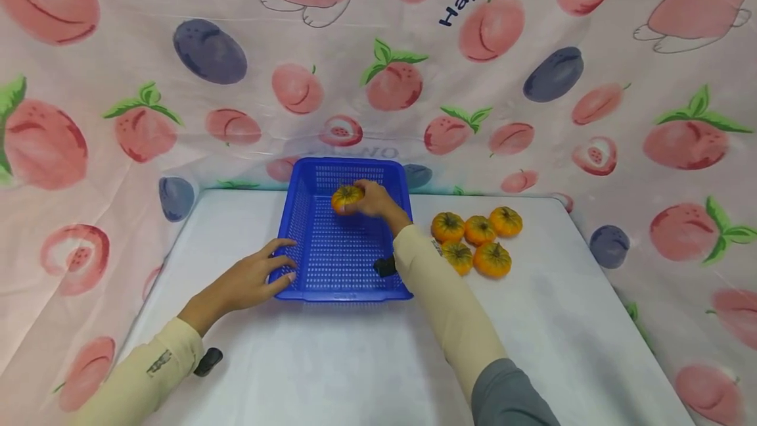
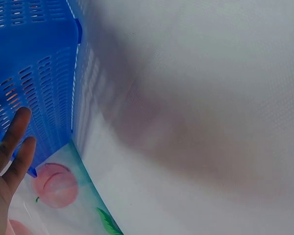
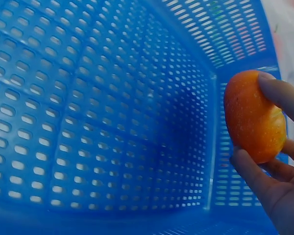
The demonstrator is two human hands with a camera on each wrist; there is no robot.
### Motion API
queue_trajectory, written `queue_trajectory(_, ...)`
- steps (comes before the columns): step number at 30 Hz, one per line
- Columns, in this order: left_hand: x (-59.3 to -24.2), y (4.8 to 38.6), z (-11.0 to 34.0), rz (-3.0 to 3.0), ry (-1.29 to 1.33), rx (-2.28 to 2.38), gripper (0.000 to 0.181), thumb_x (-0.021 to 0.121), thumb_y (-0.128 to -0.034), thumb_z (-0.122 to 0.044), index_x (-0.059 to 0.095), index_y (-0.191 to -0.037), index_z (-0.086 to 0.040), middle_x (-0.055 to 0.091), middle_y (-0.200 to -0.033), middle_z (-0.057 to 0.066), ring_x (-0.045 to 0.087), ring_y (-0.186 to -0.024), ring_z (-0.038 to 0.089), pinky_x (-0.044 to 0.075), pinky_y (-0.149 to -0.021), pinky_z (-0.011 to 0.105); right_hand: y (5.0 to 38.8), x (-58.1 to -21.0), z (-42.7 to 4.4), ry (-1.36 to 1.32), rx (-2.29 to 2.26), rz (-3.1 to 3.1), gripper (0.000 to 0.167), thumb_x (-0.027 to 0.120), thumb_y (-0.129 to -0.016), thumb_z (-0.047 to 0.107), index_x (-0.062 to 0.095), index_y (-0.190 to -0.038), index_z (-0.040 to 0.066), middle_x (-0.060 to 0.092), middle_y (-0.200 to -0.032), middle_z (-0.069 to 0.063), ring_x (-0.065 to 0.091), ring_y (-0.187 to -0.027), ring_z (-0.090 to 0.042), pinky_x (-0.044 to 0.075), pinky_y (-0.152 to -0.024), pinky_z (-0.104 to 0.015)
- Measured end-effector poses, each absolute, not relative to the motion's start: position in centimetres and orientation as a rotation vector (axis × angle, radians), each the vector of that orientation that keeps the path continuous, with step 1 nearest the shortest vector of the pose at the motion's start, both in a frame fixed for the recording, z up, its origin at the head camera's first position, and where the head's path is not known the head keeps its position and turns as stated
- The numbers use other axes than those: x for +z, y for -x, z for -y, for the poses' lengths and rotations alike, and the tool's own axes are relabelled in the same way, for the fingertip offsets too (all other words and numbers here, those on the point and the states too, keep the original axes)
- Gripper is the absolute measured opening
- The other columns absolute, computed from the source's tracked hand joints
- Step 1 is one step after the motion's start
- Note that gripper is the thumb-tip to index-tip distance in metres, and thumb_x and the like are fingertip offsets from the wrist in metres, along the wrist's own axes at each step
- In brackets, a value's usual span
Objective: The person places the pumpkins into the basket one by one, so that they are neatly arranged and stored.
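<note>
basket (image 1: 337, 265) on table (image 1: 331, 363); five pumpkins (image 1: 480, 231) right of it; sixth pumpkin (image 1: 345, 196) above basket floor; cloth (image 1: 367, 25) behind

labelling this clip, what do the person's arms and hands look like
The left hand and right hand are ungloved. The left sleeve, with a dark print, and right sleeve are cream; grey fabric adjoins the right one. A small black piece shows beside each sleeve.

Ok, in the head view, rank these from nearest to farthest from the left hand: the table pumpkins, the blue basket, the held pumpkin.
1. Blue basket, directly at the left hand.
2. Held pumpkin, in the right hand, toward the basket's far end.
3. Table pumpkins, right of the basket.
</note>
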State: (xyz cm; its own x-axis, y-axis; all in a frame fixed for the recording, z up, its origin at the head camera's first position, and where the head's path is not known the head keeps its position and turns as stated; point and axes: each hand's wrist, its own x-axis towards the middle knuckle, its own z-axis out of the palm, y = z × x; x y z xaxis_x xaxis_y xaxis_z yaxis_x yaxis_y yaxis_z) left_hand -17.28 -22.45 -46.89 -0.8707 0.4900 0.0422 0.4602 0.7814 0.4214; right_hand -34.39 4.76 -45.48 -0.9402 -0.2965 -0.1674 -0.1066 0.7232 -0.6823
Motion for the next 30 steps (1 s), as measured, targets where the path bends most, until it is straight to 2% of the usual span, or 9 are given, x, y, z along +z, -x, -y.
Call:
queue_trajectory(5, -47.0, 17.3, 22.4, -2.896, -0.758, 0.64, 0.028, 0.061, -0.0984, -0.035, 0.071, -0.116, -0.015, 0.041, -0.153, 0.01, 0.056, -0.129, 0.04, 0.052, -0.102, 0.054, 34.4, -46.5, -4.3, 0.229, -0.99, -2.666, 0.074, 0.081, -0.084, 0.032, 0.047, -0.141, -0.001, 0.058, -0.134, -0.02, 0.056, -0.12, -0.034, 0.047, -0.11, -0.044)
queue_trajectory(10, -46.8, 17.3, 22.3, -2.89, -0.773, 0.644, 0.029, 0.061, -0.0981, -0.035, 0.071, -0.116, -0.014, 0.042, -0.152, 0.011, 0.057, -0.129, 0.04, 0.052, -0.101, 0.054, 34.6, -47.5, -3.7, 0.155, -1.003, -2.673, 0.073, 0.082, -0.083, 0.033, 0.049, -0.14, 0.0, 0.059, -0.132, -0.019, 0.056, -0.12, -0.034, 0.046, -0.11, -0.045)
queue_trajectory(20, -47.0, 17.5, 22.4, -2.888, -0.793, 0.666, 0.03, 0.061, -0.0981, -0.035, 0.071, -0.116, -0.014, 0.042, -0.153, 0.009, 0.057, -0.128, 0.038, 0.052, -0.102, 0.053, 35.3, -49.6, -2.2, 0.133, -1.141, -2.659, 0.075, 0.083, -0.082, 0.028, 0.047, -0.141, 0.0, 0.057, -0.135, -0.021, 0.056, -0.123, -0.034, 0.046, -0.11, -0.043)
queue_trajectory(30, -47.0, 17.5, 22.6, -2.893, -0.763, 0.661, 0.028, 0.062, -0.0974, -0.036, 0.072, -0.116, -0.017, 0.042, -0.153, 0.007, 0.057, -0.129, 0.038, 0.052, -0.102, 0.053, 35.7, -50.2, -0.9, 0.158, -1.184, -2.675, 0.073, 0.083, -0.082, 0.026, 0.047, -0.141, 0.001, 0.058, -0.137, -0.021, 0.057, -0.125, -0.033, 0.046, -0.11, -0.042)
